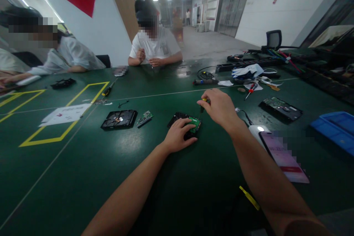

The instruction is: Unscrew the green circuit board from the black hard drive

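Observation:
A black hard drive point(177, 116) with a green circuit board point(195, 124) lies on the green table in front of me. Over its near side rests my left hand point(179, 134), fingers across the board and thumb along the near edge, holding the drive. My right hand point(219, 107) is closed around the yellow-and-black handle of a screwdriver point(201, 109). The screwdriver points down, its tip at the right part of the board; whether it sits in a screw is too small to tell. To the left lie another opened drive point(119, 119) and a loose circuit board point(144, 118).
At right are a third hard drive point(280, 109), a phone point(284, 158), a blue bin point(336, 129) and a red screwdriver point(251, 90). A yellow strip point(249, 198) lies near my right forearm. A paper sheet point(65, 114) is at left. Co-workers sit across the table.

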### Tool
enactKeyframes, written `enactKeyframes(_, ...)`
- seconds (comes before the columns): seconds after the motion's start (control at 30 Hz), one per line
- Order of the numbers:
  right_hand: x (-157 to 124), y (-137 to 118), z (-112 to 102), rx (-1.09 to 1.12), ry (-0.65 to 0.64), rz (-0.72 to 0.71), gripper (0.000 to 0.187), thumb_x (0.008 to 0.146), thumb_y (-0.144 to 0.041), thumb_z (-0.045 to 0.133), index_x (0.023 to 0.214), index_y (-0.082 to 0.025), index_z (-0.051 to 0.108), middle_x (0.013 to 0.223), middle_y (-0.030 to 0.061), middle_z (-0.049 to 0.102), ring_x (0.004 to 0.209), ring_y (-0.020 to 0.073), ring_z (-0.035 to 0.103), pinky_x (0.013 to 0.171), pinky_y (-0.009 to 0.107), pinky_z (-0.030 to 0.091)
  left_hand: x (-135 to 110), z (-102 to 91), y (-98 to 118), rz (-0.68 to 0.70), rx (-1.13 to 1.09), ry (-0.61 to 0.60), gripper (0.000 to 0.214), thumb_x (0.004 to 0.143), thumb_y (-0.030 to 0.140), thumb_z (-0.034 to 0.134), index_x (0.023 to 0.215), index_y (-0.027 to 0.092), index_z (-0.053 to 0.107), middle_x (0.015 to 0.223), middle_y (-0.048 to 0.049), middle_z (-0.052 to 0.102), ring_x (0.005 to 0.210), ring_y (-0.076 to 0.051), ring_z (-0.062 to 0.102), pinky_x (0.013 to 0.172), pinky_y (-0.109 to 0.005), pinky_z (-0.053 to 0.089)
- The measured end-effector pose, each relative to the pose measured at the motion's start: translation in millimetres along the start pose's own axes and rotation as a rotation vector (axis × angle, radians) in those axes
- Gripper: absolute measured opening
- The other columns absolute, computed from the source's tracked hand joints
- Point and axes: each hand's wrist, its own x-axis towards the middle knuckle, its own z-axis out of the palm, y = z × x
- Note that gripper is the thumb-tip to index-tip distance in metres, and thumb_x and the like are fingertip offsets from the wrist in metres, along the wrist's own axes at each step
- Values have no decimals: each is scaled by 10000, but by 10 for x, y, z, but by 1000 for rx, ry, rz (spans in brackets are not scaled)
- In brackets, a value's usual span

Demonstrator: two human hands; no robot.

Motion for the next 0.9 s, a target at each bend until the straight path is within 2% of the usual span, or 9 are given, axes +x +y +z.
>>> enactKeyframes(0.13, -12, 8, -19, -91, 8, 35, 252, 956, -452, 696, 936, -200, 703, 968, 97, 711, 837, 251, 647, 717, 369, 446, 0, -4, 3, 0, -2, -1, 578, 890, 539, 728, 1395, 287, 604, 1452, -110, 570, 1384, -329, 526, 1189, -575, 409)
enactKeyframes(0.27, 5, 9, -10, -4, -49, -44, 115, 983, -283, 658, 1022, -197, 723, 1064, 101, 726, 948, 249, 661, 811, 370, 473, 1, -14, 12, -2, 4, -2, 584, 886, 534, 735, 1397, 285, 602, 1450, -111, 573, 1380, -330, 528, 1190, -566, 407)
enactKeyframes(0.4, 21, -10, 18, 69, -73, -100, 243, 1015, -163, 526, 1151, -177, 727, 1175, 120, 726, 1054, 252, 664, 900, 377, 485, 5, -14, 11, 0, -3, -1, 588, 883, 535, 736, 1399, 288, 600, 1440, -116, 578, 1369, -335, 538, 1179, -570, 417)
enactKeyframes(0.5, 21, -25, 15, 52, -63, -73, 301, 1028, -154, 459, 1143, -182, 736, 1180, 129, 721, 1043, 255, 664, 881, 383, 485, 4, -5, 5, -4, -9, 0, 591, 879, 538, 740, 1397, 292, 601, 1438, -116, 579, 1364, -337, 543, 1174, -578, 419)
enactKeyframes(0.63, 2, -25, -15, -28, -36, -12, 217, 1028, -286, 537, 1015, -202, 737, 1056, 115, 723, 935, 260, 660, 788, 382, 464, -1, -5, 1, -4, -12, 2, 588, 873, 527, 750, 1393, 294, 607, 1443, -114, 578, 1371, -338, 537, 1182, -581, 411)
enactKeyframes(0.77, -19, -9, -35, -117, -14, 53, 306, 996, -480, 610, 926, -208, 732, 948, 110, 714, 827, 261, 647, 707, 376, 431, -2, -10, -3, 1, -11, 2, 580, 872, 517, 753, 1388, 293, 610, 1443, -110, 580, 1373, -334, 535, 1183, -578, 415)
enactKeyframes(0.83, -20, -2, -36, -129, -21, 56, 296, 994, -472, 619, 939, -208, 740, 956, 114, 714, 828, 262, 650, 699, 375, 431, -3, -7, -8, 3, -10, 7, 580, 873, 522, 750, 1387, 291, 612, 1441, -110, 581, 1372, -332, 537, 1181, -572, 420)
enactKeyframes(0.9, -15, 5, -29, -102, -32, 24, 219, 1000, -384, 623, 991, -205, 748, 1015, 117, 721, 880, 264, 660, 727, 377, 447, -5, -3, -11, 2, -3, 8, 583, 880, 530, 741, 1392, 285, 609, 1446, -111, 576, 1375, -331, 534, 1184, -569, 417)
